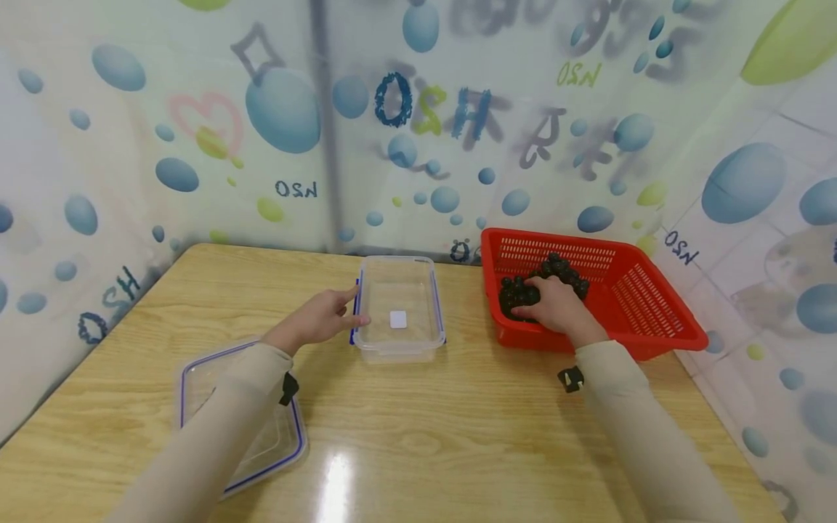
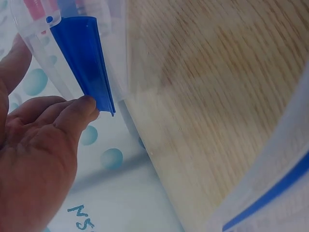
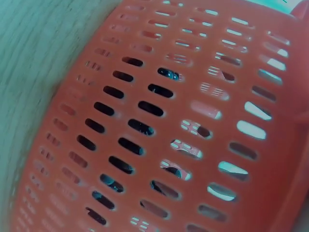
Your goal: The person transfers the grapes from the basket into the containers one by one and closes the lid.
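Note:
My left hand holds the left side of a clear plastic food container, its thumb over the rim and its fingers outside. In the left wrist view, fingertips touch the blue latch that hangs down along the container wall. Reaching into a red basket, my right hand has thumb and fingers around a bunch of dark grapes. More grapes lie behind that hand. From the right wrist, the slotted basket wall hides the hand; dark grapes show through its slots.
A clear lid with a blue seal lies on the wooden table at the left, partly under my left forearm. Patterned curtain hangs close behind the table's back edge and along both sides. A white square label shows in the container.

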The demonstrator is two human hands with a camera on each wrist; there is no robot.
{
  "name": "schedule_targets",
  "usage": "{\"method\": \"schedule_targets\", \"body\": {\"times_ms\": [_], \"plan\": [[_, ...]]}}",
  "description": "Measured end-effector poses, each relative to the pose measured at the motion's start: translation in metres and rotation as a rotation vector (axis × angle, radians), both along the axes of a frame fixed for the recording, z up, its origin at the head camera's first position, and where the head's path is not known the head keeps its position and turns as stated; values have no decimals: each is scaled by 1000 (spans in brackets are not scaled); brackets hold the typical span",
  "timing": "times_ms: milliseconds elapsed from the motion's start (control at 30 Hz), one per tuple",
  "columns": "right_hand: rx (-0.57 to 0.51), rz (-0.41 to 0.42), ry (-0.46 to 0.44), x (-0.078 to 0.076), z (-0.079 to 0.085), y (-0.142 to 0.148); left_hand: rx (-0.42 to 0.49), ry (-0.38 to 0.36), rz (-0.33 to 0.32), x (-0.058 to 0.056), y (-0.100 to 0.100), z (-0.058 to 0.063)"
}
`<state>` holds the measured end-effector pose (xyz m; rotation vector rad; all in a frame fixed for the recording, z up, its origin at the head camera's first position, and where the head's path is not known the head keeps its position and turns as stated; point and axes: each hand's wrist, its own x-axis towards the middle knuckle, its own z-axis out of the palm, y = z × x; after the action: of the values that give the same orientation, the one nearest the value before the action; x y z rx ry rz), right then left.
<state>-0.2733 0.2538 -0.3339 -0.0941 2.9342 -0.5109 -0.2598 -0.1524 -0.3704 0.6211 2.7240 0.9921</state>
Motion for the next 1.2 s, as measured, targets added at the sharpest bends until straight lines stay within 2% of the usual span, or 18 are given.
{"method": "schedule_targets", "body": {"times_ms": [333,667,967,1200], "plan": [[-59,9,-146,-6,-4,3,-1,-32,22,1,2,-3],[-1,40,-218,-17,-3,3,-3,-79,71,2,1,-1],[51,74,-202,-27,-10,8,26,-83,76,2,0,-2],[36,97,-206,-31,-10,11,37,-81,81,1,-1,-1]]}}
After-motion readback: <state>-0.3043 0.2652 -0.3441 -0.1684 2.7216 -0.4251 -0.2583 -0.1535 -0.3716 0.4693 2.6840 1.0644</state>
